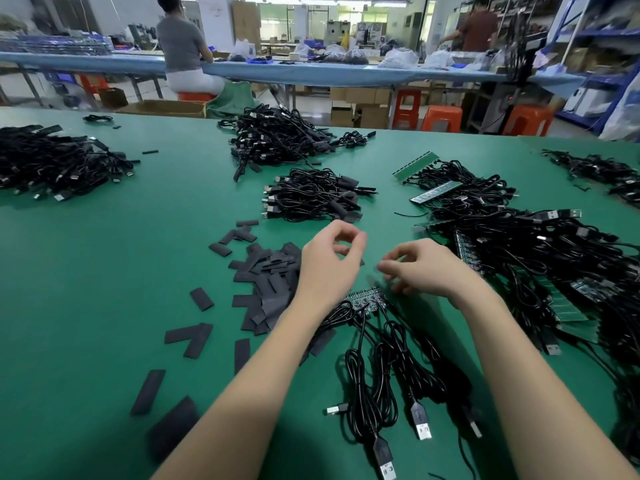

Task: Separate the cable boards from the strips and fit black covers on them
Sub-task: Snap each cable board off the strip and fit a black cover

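Hands (329,258) hover above board strip (365,297).

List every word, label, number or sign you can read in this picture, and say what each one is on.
None can be read.
Board strip under the hands: marks too small to read.
Green strips in the cable heap on the right: print blurred.
USB plugs near the front edge: no legible mark.
Cardboard boxes under the far bench: no readable print.
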